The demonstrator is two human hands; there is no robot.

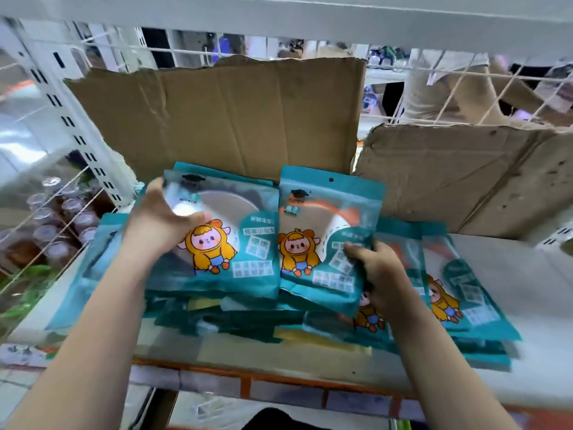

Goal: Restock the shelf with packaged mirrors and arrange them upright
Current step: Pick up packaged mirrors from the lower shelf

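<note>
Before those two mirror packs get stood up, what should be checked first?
1. Left hand grip on left pack: ok, thumb across its front.
2. Right hand grip on right pack: ok, pinching its lower edge.
3. Cardboard behind for support: ok.
4. Packs at the right upright: not ok, lying slanted.
5. Bare shelf beneath held packs: not ok, loose packs piled there.

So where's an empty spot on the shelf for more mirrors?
The bare white shelf on the right, between the flat packs and the torn cardboard. Middle and left are crowded with piled packs; the left hand and right hand each grip a pack.
</note>
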